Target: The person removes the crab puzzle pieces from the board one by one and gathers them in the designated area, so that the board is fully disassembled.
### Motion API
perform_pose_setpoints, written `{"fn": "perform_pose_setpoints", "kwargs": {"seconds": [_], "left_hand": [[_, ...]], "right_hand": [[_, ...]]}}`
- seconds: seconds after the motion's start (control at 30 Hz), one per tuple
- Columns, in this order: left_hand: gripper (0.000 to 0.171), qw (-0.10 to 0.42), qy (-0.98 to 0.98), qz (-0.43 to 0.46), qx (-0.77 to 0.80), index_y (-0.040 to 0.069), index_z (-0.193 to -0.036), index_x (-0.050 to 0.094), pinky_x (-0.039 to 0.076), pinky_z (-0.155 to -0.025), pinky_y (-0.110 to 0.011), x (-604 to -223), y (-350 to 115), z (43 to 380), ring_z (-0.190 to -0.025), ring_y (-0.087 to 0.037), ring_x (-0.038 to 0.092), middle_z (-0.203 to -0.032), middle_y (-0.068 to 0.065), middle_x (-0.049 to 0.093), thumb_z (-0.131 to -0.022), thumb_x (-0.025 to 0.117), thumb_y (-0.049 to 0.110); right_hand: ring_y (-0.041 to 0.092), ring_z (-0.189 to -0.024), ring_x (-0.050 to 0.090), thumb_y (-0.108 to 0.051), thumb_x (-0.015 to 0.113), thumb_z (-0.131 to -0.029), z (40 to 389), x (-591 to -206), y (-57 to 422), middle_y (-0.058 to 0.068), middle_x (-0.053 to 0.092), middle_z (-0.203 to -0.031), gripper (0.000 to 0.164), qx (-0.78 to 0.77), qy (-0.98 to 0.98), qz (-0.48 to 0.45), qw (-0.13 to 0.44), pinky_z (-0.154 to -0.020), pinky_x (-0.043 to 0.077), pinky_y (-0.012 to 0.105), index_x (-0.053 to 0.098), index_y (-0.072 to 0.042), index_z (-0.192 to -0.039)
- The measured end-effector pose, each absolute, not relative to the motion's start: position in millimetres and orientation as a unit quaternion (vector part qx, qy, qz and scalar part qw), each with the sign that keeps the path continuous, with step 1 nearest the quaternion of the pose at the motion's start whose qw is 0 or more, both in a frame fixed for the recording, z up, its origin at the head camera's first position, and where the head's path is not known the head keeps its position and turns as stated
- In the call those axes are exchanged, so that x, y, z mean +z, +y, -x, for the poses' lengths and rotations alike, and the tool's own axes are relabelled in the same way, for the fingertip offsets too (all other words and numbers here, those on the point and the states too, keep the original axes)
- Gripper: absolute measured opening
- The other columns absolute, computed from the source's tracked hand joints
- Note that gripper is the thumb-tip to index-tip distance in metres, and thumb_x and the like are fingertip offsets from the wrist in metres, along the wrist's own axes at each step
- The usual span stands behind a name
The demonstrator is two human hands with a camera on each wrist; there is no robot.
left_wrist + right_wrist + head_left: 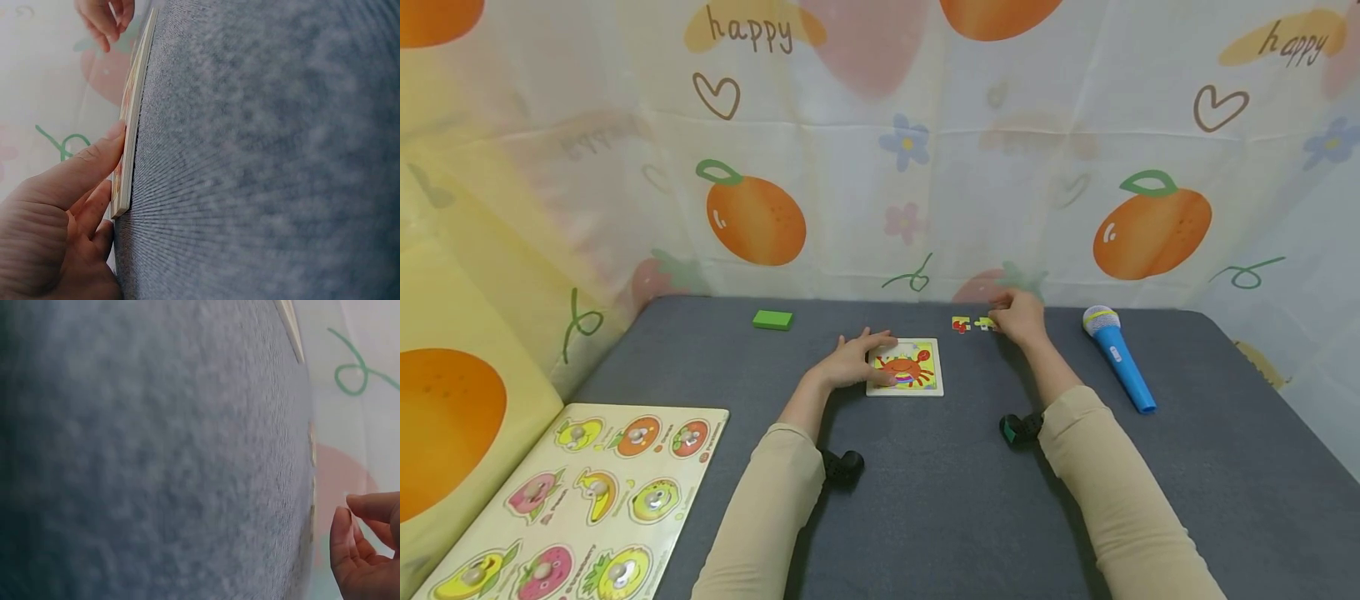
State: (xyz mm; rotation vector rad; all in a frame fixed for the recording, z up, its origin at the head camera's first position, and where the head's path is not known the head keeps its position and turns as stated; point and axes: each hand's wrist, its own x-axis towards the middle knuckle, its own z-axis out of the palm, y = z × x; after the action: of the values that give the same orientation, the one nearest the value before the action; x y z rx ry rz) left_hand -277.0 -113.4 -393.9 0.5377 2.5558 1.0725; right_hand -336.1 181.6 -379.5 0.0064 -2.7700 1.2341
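Observation:
A small square crab puzzle board (925,375) with a pale frame lies on the dark table. My left hand (853,362) rests over its left side; in the left wrist view the thumb (94,164) presses the board's face and the other fingers sit by the edge. Further back, my right hand (1021,319) hovers beside two small jigsaw pieces, a red and yellow one (960,325) and a yellow one (984,323). Its fingertips bend toward each other with a slight gap in the right wrist view, where no piece shows between them.
A large fruit peg puzzle (568,467) lies at the front left. Toward the back left is a green block (772,320). A blue toy microphone (1122,358) lies on the right. Behind the table (940,517) hangs a printed curtain (850,142).

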Motion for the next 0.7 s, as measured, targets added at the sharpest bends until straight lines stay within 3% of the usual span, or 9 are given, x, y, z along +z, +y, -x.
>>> {"fn": "perform_pose_setpoints", "kwargs": {"seconds": [0.17, 0.37, 0.7], "left_hand": [[0.07, 0.159, 0.894, -0.191, 0.373, 0.013, -0.151, 0.043, -0.016, -0.124, -0.059, -394, -113, 277, -0.158, -0.03, -0.001, -0.167, -0.005, 0.021, -0.089, 0.073, 0.021], [0.066, 0.162, 0.891, -0.194, 0.378, 0.016, -0.149, 0.046, -0.016, -0.123, -0.059, -394, -114, 276, -0.158, -0.03, -0.001, -0.167, -0.007, 0.021, -0.089, 0.073, 0.02], [0.054, 0.161, 0.892, -0.209, 0.366, 0.018, -0.141, 0.058, -0.016, -0.122, -0.063, -395, -114, 279, -0.157, -0.034, -0.002, -0.166, -0.009, 0.023, -0.089, 0.072, 0.023]], "right_hand": [[0.031, -0.088, 0.071, -0.004, 0.059, -0.091, 336, -380, 171, 0.028, 0.066, -0.118, 0.035, 0.423, -0.905, -0.033, 0.03, -0.065, 0.057, 0.021, 0.063, 0.006, -0.124], [0.021, -0.074, 0.071, -0.005, 0.063, -0.09, 333, -379, 156, 0.027, 0.069, -0.111, 0.033, 0.412, -0.908, -0.07, 0.019, -0.063, 0.054, 0.02, 0.064, 0.006, -0.122], [0.026, -0.086, 0.069, -0.01, 0.064, -0.092, 325, -378, 135, 0.02, 0.068, -0.109, 0.029, 0.396, -0.91, -0.121, -0.034, -0.072, 0.058, 0.03, 0.068, -0.002, -0.12]]}}
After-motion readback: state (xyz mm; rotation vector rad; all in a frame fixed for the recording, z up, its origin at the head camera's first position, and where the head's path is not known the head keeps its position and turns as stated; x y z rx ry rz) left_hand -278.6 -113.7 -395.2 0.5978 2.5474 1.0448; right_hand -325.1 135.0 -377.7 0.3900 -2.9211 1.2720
